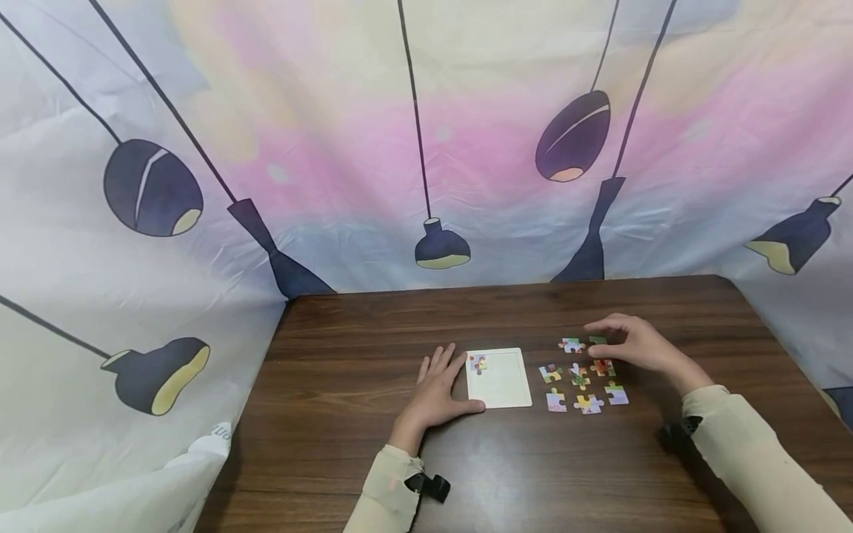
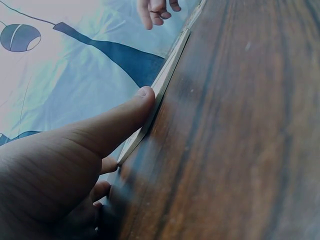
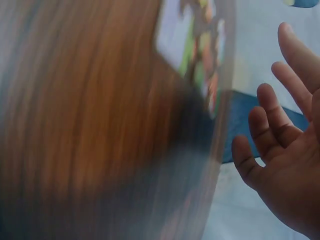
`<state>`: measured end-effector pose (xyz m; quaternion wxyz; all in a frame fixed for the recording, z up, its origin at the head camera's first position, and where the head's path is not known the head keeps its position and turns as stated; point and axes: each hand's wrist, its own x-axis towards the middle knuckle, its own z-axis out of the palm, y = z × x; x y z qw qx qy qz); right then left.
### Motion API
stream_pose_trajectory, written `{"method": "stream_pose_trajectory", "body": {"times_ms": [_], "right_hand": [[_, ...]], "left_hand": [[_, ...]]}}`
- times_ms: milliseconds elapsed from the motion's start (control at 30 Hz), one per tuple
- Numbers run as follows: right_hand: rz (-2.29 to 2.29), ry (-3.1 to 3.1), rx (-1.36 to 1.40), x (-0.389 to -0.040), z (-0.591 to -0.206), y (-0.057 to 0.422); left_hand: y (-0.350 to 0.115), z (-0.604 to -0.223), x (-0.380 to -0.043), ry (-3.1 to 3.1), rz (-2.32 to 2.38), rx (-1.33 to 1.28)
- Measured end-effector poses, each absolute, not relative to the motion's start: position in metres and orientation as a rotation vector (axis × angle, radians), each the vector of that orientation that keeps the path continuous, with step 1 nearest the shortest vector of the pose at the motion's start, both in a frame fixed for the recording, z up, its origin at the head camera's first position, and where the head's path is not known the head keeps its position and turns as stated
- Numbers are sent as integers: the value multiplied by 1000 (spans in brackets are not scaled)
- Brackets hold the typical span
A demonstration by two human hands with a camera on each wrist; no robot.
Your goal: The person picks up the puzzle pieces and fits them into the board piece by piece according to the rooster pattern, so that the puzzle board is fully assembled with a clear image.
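Observation:
A white square puzzle board point(image 1: 506, 383) lies flat on the table, with a colorful jigsaw piece point(image 1: 478, 364) in its upper left corner. My left hand point(image 1: 433, 398) rests along the board's left side, fingers spread and thumb at the lower left corner; in the left wrist view the thumb point(image 2: 125, 112) touches the board's edge. To the board's right lie several loose jigsaw pieces point(image 1: 589, 404). Over the far right ones hovers my right hand point(image 1: 636, 346), partly hiding a greenish piece point(image 1: 597, 340). Its fingers are loosely bent, and nothing shows between them in the right wrist view.
The dark wooden table point(image 1: 353, 370) reaches back to a printed cloth point(image 1: 353, 148) with pendant lamp pictures. Another cloth fold point(image 1: 200, 459) hangs by the table's left edge. A small black device point(image 1: 436, 487) is strapped to my left wrist.

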<state>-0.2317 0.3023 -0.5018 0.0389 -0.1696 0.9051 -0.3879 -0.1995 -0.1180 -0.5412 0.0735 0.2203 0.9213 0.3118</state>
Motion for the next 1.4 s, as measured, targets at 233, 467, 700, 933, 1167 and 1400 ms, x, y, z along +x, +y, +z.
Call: {"method": "stream_pose_trajectory", "body": {"times_ms": [233, 467, 700, 933, 1167, 1400], "right_hand": [[-1131, 2804, -500, -242, -515, 307], [-1134, 2780, -523, -249, -522, 302], [-1071, 2789, -602, -254, -528, 296], [-1044, 2811, -616, -254, -529, 294], [-1009, 2841, -626, -254, -527, 291], [-943, 2879, -713, -249, -522, 290]], "left_hand": [[-118, -541, -198, 2771, 927, 651], [-117, -541, -198, 2787, 896, 650], [-117, -540, -198, 2786, 907, 661], [-117, -542, -199, 2785, 918, 672], [-118, -541, -200, 2787, 903, 659], [-117, -541, -199, 2772, 903, 651]]}}
